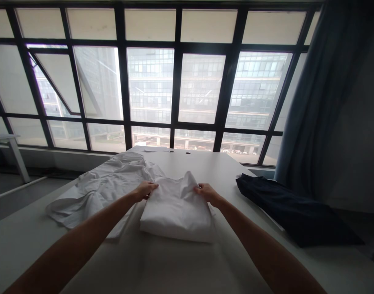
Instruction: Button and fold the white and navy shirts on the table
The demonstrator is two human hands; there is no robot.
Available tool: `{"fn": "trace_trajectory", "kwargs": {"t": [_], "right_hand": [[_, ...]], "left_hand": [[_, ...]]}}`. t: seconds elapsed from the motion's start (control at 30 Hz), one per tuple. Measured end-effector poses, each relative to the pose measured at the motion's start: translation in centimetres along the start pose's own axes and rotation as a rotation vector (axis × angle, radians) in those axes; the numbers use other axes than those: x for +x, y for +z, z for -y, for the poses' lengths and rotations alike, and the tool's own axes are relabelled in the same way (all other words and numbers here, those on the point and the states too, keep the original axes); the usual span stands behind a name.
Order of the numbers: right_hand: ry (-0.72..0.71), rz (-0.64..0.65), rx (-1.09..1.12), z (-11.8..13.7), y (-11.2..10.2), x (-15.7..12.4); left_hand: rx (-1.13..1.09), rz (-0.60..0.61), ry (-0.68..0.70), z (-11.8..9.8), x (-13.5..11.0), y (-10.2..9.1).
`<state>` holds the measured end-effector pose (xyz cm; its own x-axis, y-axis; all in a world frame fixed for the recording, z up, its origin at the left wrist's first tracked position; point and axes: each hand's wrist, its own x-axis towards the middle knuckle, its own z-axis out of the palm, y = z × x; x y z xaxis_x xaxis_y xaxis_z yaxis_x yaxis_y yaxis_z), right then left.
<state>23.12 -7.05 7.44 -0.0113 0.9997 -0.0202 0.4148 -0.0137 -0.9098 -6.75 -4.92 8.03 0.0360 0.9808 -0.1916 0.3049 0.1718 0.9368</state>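
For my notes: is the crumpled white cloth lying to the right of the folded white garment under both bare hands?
No: the head view shows the crumpled white cloth left of the folded white garment under the left hand and right hand.

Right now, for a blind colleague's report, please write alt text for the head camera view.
A person's left hand and right hand rest on a folded white garment on a white table. A rumpled white cloth lies to its left, a dark cloth to its right, with large windows beyond.
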Motion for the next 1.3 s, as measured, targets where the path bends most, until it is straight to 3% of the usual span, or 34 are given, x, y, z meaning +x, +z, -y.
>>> {"fn": "trace_trajectory", "kwargs": {"t": [0.17, 0.27, 0.43, 0.57, 0.7, 0.8, 0.93, 1.1, 1.3], "right_hand": [[-0.125, 0.053, 0.129, 0.7, -0.4, 1.2], [-0.076, -0.014, 0.027, 0.5, 0.1, 2.6], [-0.006, -0.214, -0.378, -0.5, 1.2, 3.6], [-0.009, -0.233, -0.379, -1.0, 0.1, 1.4], [0.130, -0.076, -0.254, -1.4, -1.8, -3.1], [0.146, 0.020, -0.195, -1.7, -2.8, -6.6], [0.071, 0.067, -0.107, -2.1, -3.6, -9.7], [-0.021, 0.155, 0.084, -2.1, -4.6, -10.8], [-0.050, 0.305, 0.263, -2.3, -5.1, -10.8]], "left_hand": [[-0.210, -0.182, 0.312, 1.2, 0.7, -0.5], [-0.157, -0.248, 0.271, 2.3, 1.2, -0.8], [0.140, -0.306, 0.196, 3.1, 1.9, -0.5], [0.081, -0.149, 0.057, 2.3, -0.4, -1.1], [0.106, 0.042, -0.042, 1.6, -5.2, -2.0], [0.116, 0.150, 0.028, 1.9, -8.8, -2.3], [0.133, 0.253, 0.236, 2.5, -11.9, -2.3], [0.193, 0.225, 0.429, 3.0, -12.4, -2.2], [0.261, 0.274, 0.363, 3.7, -11.7, -2.4]]}}
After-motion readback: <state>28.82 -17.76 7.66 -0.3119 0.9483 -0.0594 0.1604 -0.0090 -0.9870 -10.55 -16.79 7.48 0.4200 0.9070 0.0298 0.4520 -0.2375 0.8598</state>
